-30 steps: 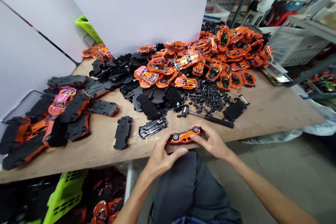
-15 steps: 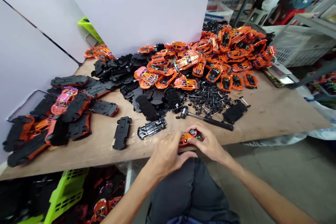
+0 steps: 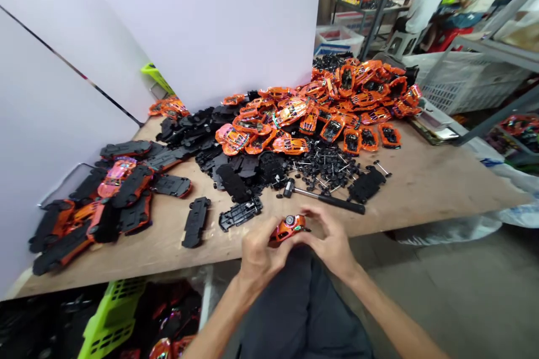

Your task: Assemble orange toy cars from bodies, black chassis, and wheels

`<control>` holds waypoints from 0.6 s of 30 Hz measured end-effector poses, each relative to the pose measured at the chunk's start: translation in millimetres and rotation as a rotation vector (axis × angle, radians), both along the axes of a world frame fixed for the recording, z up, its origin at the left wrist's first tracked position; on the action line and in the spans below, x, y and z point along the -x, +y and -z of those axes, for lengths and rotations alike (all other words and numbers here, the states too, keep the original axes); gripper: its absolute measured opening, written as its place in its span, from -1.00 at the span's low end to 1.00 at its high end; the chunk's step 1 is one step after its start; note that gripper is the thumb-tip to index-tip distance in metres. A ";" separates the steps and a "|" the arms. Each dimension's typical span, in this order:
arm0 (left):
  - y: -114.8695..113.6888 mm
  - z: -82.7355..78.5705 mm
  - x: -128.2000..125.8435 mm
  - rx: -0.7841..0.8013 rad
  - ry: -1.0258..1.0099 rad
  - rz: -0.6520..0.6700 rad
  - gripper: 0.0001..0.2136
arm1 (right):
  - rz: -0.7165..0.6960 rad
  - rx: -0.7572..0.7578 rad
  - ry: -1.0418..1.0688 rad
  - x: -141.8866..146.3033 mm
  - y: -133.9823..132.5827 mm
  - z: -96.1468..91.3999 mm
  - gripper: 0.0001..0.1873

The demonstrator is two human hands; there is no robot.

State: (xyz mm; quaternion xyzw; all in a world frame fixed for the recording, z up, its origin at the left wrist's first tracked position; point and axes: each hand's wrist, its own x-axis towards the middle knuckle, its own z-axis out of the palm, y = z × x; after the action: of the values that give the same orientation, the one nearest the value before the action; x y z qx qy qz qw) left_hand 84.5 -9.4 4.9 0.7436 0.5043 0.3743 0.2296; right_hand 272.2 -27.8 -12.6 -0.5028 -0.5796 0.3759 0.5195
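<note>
Orange toy car is located at the front edge of the surface, above the person's lap, with one wheel facing up; contact with the surface cannot be confirmed. Both hands are clamped on the car: the left hand grips its left end, and the right hand pinches its right end between thumb and fingers. The step in hand appears to be two-handed handling of the car. The next move calls for steady support at both ends, clear of the hammer.
</note>
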 end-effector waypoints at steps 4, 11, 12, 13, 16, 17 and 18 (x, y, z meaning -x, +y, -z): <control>-8.7 -6.8 -15.5 0.421 -0.706 -0.083 -0.58 | 0.014 0.001 0.031 8.6 -9.1 4.8 -0.27; -2.5 -6.3 -4.0 0.531 -0.722 0.024 -0.56 | -0.212 -0.188 -0.302 -1.5 11.0 -16.1 -0.77; -1.6 -5.3 -0.4 0.512 -0.639 0.014 -0.61 | -0.280 -0.184 -0.354 -6.4 15.0 -20.4 -0.76; -1.0 -3.6 1.8 0.498 -0.577 -0.003 -0.66 | -0.326 -0.172 -0.391 -10.6 18.6 -23.3 -0.76; -2.2 5.1 -0.7 0.478 -0.520 -0.064 -0.74 | -0.330 -0.099 -0.411 -15.9 24.8 -21.5 -0.82; -3.3 8.7 -3.2 0.468 -0.515 -0.078 -0.76 | -0.297 -0.063 -0.390 -15.3 24.9 -17.9 -0.83; -4.4 12.1 -5.8 0.449 -0.508 -0.089 -0.77 | -0.257 -0.030 -0.364 -13.9 24.1 -13.6 -0.81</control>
State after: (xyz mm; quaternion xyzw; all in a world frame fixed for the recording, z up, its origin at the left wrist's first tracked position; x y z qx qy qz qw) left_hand 90.3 -13.8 -7.3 0.5348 0.5326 0.4369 0.4893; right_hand 286.0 -3.7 1.0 -0.4766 -0.7287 0.3333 0.3617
